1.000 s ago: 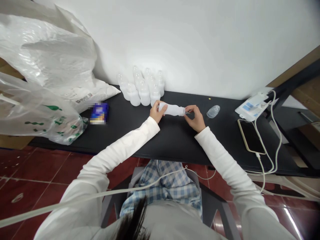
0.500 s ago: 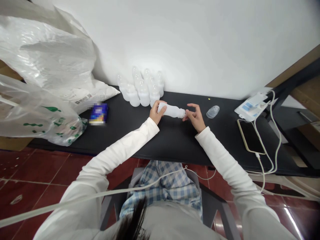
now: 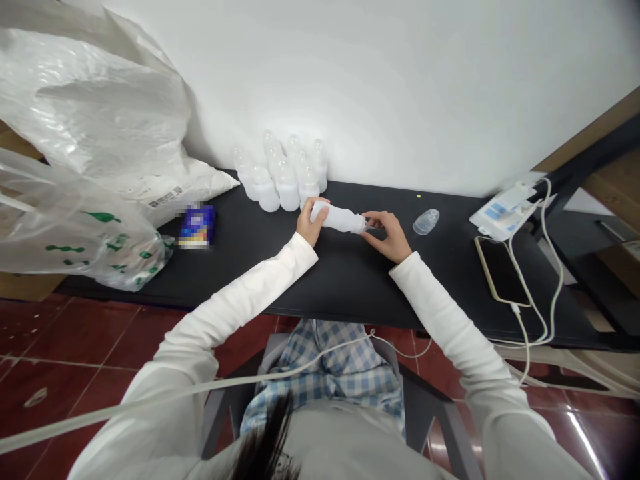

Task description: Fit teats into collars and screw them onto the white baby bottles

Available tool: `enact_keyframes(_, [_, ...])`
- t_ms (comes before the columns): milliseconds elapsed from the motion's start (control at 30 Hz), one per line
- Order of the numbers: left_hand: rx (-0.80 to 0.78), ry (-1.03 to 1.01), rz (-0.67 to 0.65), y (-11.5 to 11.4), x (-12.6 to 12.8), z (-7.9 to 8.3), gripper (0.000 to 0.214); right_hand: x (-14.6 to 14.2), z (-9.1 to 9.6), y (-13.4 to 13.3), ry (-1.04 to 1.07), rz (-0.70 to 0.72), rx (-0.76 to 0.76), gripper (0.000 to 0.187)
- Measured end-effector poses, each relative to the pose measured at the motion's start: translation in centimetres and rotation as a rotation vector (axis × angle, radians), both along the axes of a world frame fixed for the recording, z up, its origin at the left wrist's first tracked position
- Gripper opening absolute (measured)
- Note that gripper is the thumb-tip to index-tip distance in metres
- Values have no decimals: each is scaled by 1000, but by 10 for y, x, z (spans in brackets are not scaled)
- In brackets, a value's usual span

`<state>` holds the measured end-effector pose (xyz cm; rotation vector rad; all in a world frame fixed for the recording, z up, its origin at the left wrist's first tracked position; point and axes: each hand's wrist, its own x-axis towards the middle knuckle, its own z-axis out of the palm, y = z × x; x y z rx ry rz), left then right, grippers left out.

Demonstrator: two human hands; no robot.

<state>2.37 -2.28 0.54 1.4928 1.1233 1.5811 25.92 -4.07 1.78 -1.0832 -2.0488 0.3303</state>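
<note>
White waisted plastic bottle [image 3: 340,218] lies sideways above black flat bench [image 3: 360,280]; can't tell if touching. Bare left hand [image 3: 311,221] grasps bottle's base end. Bare right hand [image 3: 386,235] at bottle's neck end, thumb and fingers about small clear tip [image 3: 371,227]; can't tell if pinching. Right of bottle: clear domed plastic cap [image 3: 427,223]; farther right, dark-screened phone in pale case [image 3: 503,272]. Behind-left of bottle: standing group of white bottles with clear domed tops [image 3: 286,185].

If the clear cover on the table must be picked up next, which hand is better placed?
Probably the right hand: it is nearer the clear cover, though busy at the bottle. The left hand, farther away, holds the bottle.
</note>
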Motion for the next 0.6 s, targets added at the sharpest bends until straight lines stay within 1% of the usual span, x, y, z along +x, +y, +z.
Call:
enact_keyframes(100, [79, 37, -13, -1, -3, 6, 57, -1, 4, -3, 30, 34, -22, 40])
enact_keyframes(233, [229, 51, -101, -4, -8, 13, 49, -2, 7, -4, 120, 81, -94, 42])
enact_keyframes(300, [296, 59, -152, -5, -9, 13, 47, -1, 7, -4, 162, 87, -127, 44])
enact_keyframes(400, [348, 72, -209, -5, -9, 10, 50, 1, 7, -4, 175, 85, -139, 46])
enact_keyframes(467, [365, 63, -209, -3, -9, 7, 52, 1, 7, -4, 147, 91, -123, 46])
enact_keyframes(533, [378, 45, -181, -2, -9, 5, 51, 0, 7, -5, 112, 104, -106, 46])
enact_keyframes(600, [372, 46, -148, -2, -9, 4, 51, -2, 7, -5, 88, 109, -91, 50])
